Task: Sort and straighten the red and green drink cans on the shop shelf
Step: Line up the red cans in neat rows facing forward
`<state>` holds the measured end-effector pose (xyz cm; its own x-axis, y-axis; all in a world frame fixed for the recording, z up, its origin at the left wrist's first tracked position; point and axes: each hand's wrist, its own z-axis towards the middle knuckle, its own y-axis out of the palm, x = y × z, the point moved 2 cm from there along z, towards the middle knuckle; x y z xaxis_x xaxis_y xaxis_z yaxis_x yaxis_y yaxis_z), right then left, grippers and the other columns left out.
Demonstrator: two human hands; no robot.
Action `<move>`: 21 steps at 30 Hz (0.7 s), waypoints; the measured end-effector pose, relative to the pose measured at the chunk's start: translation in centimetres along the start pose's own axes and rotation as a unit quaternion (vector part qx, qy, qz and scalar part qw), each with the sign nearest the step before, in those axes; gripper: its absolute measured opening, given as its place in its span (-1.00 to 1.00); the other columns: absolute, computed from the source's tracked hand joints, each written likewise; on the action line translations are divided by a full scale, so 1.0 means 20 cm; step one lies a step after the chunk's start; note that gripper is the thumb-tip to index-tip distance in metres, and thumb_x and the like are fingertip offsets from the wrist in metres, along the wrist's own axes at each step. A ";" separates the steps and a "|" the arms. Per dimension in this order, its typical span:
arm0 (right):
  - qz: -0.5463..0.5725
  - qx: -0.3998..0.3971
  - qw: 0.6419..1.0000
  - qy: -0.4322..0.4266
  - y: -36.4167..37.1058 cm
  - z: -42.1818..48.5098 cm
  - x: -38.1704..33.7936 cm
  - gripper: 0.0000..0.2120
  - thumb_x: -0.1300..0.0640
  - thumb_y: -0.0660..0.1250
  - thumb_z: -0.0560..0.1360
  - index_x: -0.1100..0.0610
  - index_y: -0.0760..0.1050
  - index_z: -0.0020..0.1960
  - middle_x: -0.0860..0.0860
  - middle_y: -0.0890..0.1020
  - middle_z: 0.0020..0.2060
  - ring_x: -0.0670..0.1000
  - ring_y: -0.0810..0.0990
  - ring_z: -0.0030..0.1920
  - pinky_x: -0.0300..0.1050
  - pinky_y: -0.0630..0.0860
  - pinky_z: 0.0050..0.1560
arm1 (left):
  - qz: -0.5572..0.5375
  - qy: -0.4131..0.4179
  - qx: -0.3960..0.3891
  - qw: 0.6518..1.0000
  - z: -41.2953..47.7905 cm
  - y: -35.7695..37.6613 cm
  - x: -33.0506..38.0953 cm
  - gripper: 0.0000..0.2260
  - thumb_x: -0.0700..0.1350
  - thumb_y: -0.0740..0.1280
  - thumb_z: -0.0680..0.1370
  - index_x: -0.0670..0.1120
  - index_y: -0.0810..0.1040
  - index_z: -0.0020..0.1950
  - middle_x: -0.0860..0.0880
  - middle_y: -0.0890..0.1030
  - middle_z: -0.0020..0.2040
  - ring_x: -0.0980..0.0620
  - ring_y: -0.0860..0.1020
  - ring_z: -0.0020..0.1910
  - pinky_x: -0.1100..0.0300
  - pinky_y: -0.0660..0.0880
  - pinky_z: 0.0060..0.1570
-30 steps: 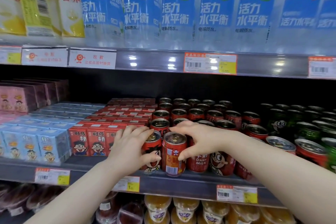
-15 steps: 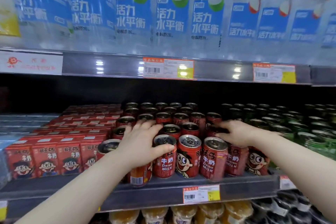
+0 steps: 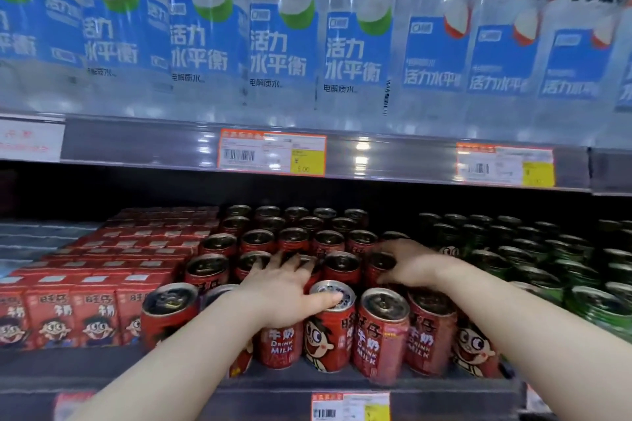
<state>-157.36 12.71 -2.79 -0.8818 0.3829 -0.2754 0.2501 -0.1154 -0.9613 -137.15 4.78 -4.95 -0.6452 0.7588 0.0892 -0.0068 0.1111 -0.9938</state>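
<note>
Straightening the red block is the step I judge to be in hand. My left hand [image 3: 290,290] lies across the tops of the red cans [image 3: 431,335], fingers spread and fairly straight, thumb pressing the lid of the front can [image 3: 330,328]. My right hand [image 3: 413,267] claws over a second-row can [image 3: 381,263], fingers and thumb curled round its rim.

The red cans stand in rows mid-shelf, between the red cartons [image 3: 85,314] on the left and the green cans [image 3: 533,270] on the right, and I see no strays between the colours. Next, I think, comes squaring the front row to the shelf [image 3: 444,393] lip and turning the labels outward, gently, since they stand close to the edge.

They are small, glossy and packed touching. Some show the cartoon face, others the lettering (any lean may be only lens distortion).
</note>
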 end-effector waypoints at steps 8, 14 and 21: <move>-0.014 -0.003 0.999 -0.046 -0.12 -0.02 0.09 -0.47 -0.15 0.39 0.41 -0.05 0.37 0.32 -0.02 0.43 0.27 -0.02 0.45 0.22 -0.23 0.37 0.21 | 0.009 -0.010 -0.007 1.000 -0.01 -0.01 0.01 -0.28 0.42 -0.03 0.46 0.11 -0.06 0.53 0.03 -0.08 0.56 -0.05 -0.14 0.53 -0.06 -0.15 0.46; -0.115 -0.208 0.970 -0.056 -0.16 -0.24 0.13 -0.25 -0.32 0.43 0.26 -0.07 0.31 0.34 -0.07 0.45 0.25 0.00 0.46 0.24 -0.11 0.44 0.24 | 0.017 -0.013 -0.012 1.000 -0.02 -0.02 0.02 -0.19 0.50 -0.09 0.37 0.12 -0.06 0.53 0.05 -0.08 0.56 -0.04 -0.13 0.53 -0.05 -0.12 0.46; -0.118 -0.133 0.984 -0.029 -0.13 -0.18 0.20 -0.28 -0.16 0.44 0.34 0.03 0.24 0.38 0.02 0.44 0.29 0.04 0.47 0.22 -0.07 0.45 0.23 | 0.018 -0.016 -0.012 1.000 -0.02 -0.02 0.03 -0.15 0.51 -0.12 0.31 0.14 -0.06 0.52 0.06 -0.08 0.56 -0.02 -0.13 0.53 -0.06 -0.10 0.46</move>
<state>-160.12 17.78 -1.32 -0.9473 0.3164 -0.0507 0.1241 0.2166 -0.9683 -137.19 5.49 -4.52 -0.6681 0.7423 0.0501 0.0359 0.0994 -0.9944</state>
